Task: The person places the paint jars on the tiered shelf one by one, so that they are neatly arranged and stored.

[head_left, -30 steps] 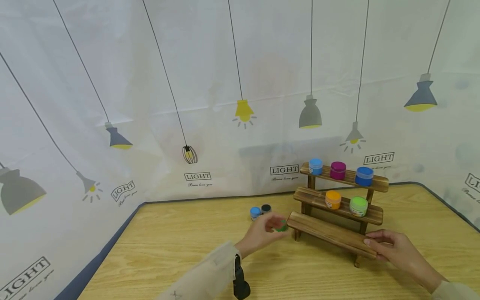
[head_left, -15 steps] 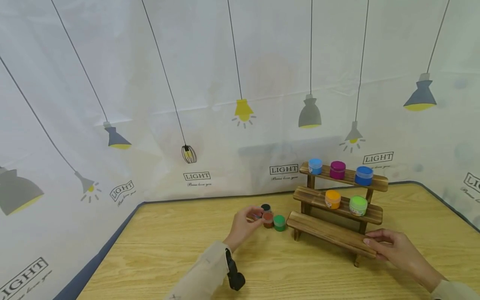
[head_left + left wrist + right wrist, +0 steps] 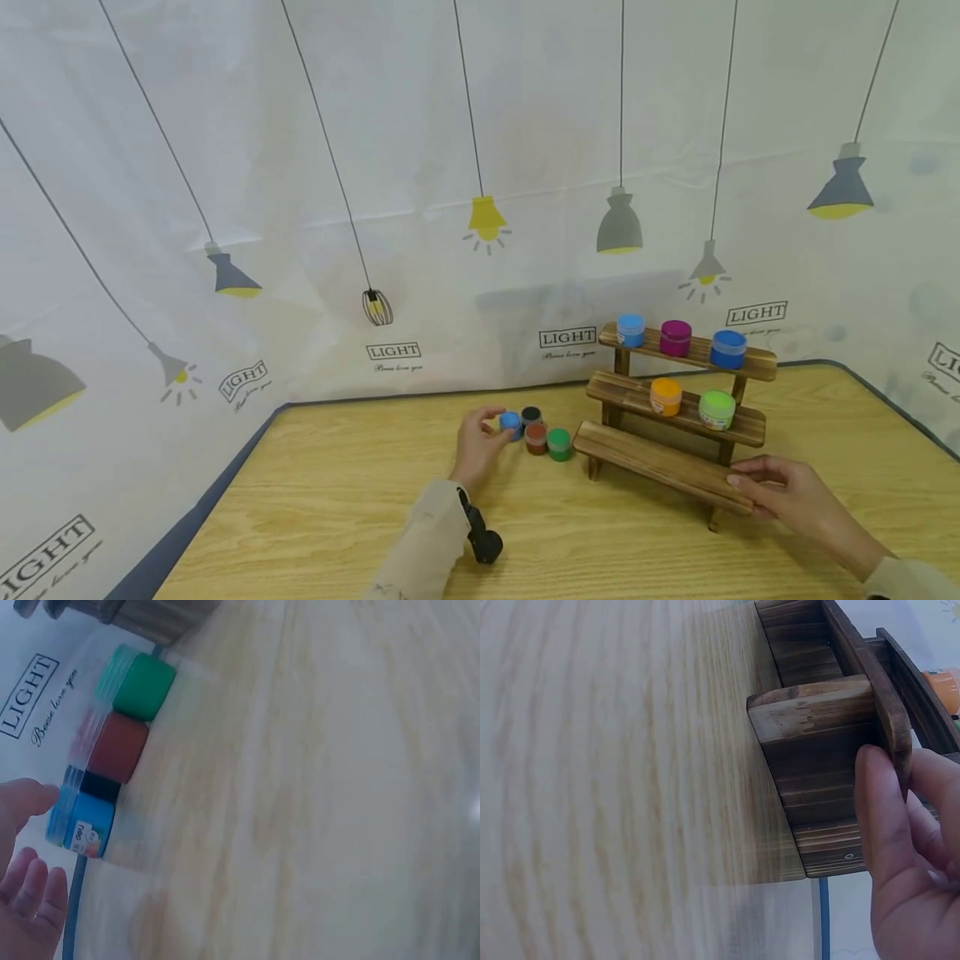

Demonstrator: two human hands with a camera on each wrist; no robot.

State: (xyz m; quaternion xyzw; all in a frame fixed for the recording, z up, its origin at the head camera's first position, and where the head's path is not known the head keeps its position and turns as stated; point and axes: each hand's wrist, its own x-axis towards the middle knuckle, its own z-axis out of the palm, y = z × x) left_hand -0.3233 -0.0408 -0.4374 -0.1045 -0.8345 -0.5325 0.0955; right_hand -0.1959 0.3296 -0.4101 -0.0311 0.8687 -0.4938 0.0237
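My left hand (image 3: 476,448) is beside a small light-blue paint jar (image 3: 511,426) on the table, thumb and fingers spread on its left side. In the left wrist view the thumb tip overlaps the edge of that jar's lid, and the other fingers stay apart from it. Close by stand a black jar (image 3: 531,417), a red-brown jar (image 3: 536,439) and a green jar (image 3: 558,445). With thumb and fingers, my right hand (image 3: 798,497) pinches the right end of the lowest step of a three-tier wooden display stand (image 3: 652,458). That step carries nothing.
On the stand's top step sit a light-blue jar (image 3: 631,331), a purple jar (image 3: 676,338) and a dark-blue jar (image 3: 728,349). The middle step holds an orange jar (image 3: 666,397) and a light-green jar (image 3: 717,410). Behind the table (image 3: 337,492) hangs a lamp-printed cloth (image 3: 435,292).
My left hand has moved left from near the green jar, past the red-brown jar, to the light-blue jar. The right hand keeps its hold on the stand.
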